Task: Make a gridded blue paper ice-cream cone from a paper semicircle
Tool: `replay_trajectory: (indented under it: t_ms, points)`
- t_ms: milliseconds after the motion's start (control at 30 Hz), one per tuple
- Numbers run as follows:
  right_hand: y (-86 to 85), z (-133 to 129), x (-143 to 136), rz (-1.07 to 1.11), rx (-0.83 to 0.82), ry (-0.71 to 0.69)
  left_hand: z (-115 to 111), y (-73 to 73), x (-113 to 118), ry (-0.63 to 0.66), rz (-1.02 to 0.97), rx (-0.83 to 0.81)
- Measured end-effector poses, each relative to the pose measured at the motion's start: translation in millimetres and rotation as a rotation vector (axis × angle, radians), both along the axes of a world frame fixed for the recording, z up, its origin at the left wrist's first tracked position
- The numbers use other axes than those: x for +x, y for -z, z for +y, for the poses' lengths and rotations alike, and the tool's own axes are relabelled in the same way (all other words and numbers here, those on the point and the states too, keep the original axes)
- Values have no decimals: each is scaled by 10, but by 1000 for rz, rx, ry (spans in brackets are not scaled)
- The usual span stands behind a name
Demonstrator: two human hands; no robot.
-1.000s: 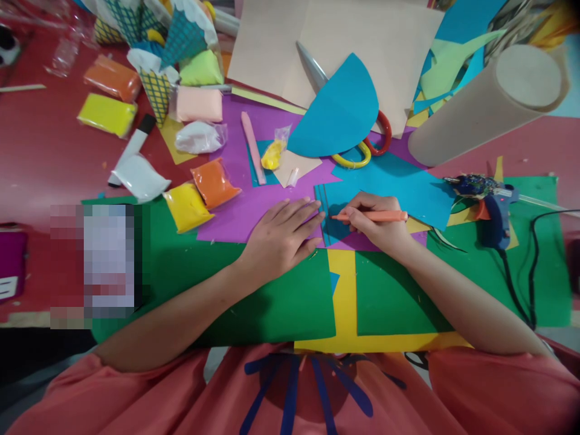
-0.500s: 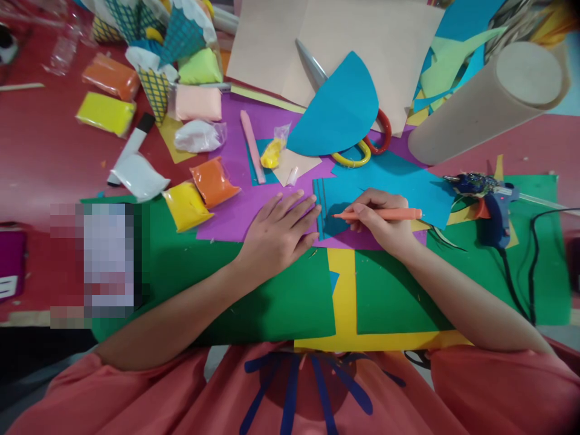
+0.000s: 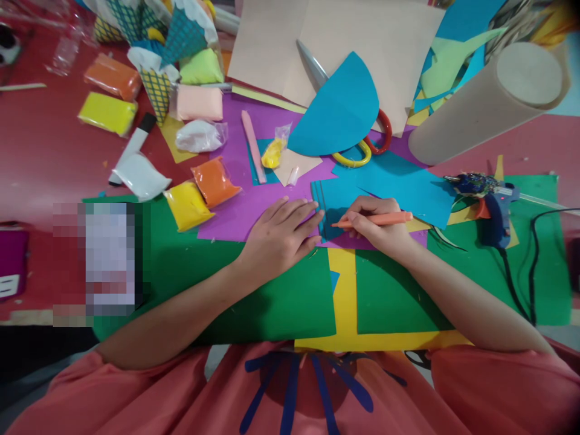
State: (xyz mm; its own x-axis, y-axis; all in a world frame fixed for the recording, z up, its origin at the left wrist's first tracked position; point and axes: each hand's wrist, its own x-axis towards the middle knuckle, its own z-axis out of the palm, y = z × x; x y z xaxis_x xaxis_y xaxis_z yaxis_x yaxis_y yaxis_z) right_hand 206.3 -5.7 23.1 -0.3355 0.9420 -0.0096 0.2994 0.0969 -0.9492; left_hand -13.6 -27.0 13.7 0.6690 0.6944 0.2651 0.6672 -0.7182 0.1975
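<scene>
My right hand (image 3: 378, 226) is closed around an orange pen (image 3: 393, 218). Its tip points left, at or just above a piece of blue paper (image 3: 335, 199) marked with dark lines near its left edge. My left hand (image 3: 283, 232) lies flat with fingers stretched, its fingertips at the lined edge of that blue paper and its palm over a purple sheet (image 3: 222, 220). Beyond the hands, a blue paper cut with a curved edge (image 3: 339, 112) partly covers scissors (image 3: 352, 158) with yellow and red handles.
Packets of clay, orange (image 3: 216, 182) and yellow (image 3: 188, 206) among them, lie left. A glue gun (image 3: 496, 211) with a cord rests right, near a large paper roll (image 3: 480, 109). Green sheets (image 3: 272, 302) and yellow paper (image 3: 345, 296) cover the near side. Patterned cones (image 3: 156, 90) sit back left.
My right hand has shifted slightly left, and the pen's tip is a little lower, toward me. The lined blue paper has turned slightly. My left hand stays flat, nearly in place.
</scene>
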Motion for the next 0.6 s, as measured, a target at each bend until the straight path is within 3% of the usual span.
replay_trajectory:
  t_ms: [600]
  points:
    - [-39,-1,-49,-61,-45,-13,1,7,10,2,-22,-15]
